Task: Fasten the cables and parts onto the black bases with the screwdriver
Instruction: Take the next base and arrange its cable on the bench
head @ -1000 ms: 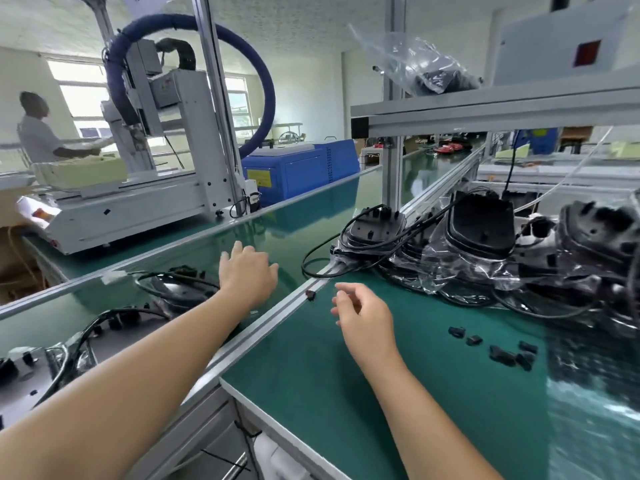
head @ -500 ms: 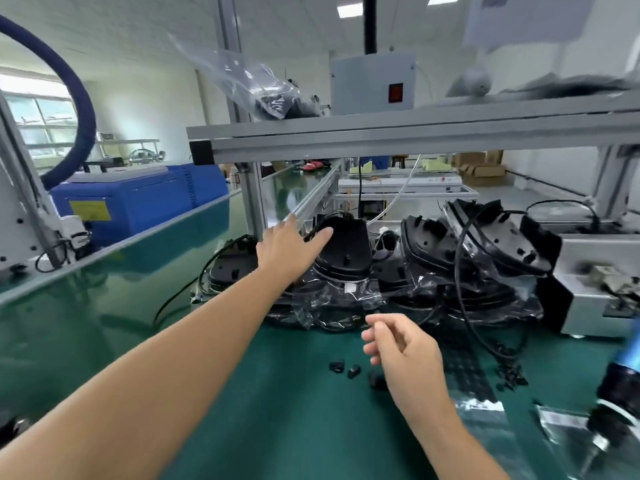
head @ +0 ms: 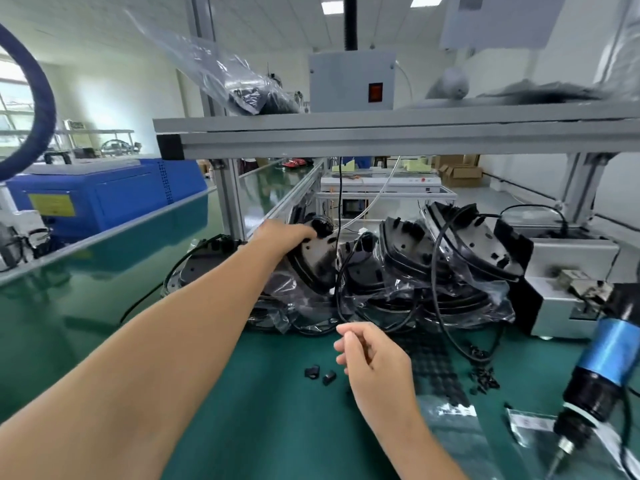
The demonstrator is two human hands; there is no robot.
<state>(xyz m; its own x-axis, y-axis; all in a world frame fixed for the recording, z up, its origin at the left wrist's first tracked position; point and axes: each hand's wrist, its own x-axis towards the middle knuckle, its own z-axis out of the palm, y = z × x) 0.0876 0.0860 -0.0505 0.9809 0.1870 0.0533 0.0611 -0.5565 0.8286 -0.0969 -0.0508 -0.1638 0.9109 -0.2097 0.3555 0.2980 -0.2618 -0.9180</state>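
Note:
Several black bases with cables lean in a row on clear plastic at the back of the green bench. My left hand (head: 284, 233) reaches far forward and grips the top edge of the leftmost upright black base (head: 317, 261). My right hand (head: 374, 362) hovers over the mat with loosely curled fingers and holds nothing. Small black parts (head: 320, 374) lie on the mat just left of it. The blue and black electric screwdriver (head: 595, 382) hangs tip down at the lower right, untouched.
A grey metal fixture (head: 568, 289) stands at the right behind the screwdriver. More small black pieces (head: 485, 379) and plastic bags (head: 457, 431) lie on the mat. An aluminium shelf frame (head: 381, 133) runs overhead. A blue machine (head: 104, 195) sits beyond the conveyor at the left.
My view has swung right from the conveyor to the pile of bases. My left hand moved from the conveyor rail to the leftmost base and took hold of it. My right hand stayed over the mat.

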